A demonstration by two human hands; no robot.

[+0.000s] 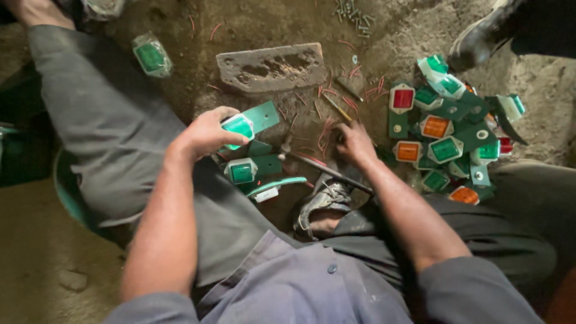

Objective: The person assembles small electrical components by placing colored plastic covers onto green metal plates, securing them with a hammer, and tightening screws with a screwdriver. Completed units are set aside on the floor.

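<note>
The left hand [204, 133] grips a green lamp on a green bracket [247, 124] at centre. The right hand [355, 143], at 3 o'clock from it, is curled on the dirt floor [180, 48] among red wire scraps [327, 129]; whether it holds anything, I cannot tell.

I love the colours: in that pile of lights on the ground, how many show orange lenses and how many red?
Orange-lens lights: 3
Red-lens lights: 2, the second half hidden
Total: 5
</note>
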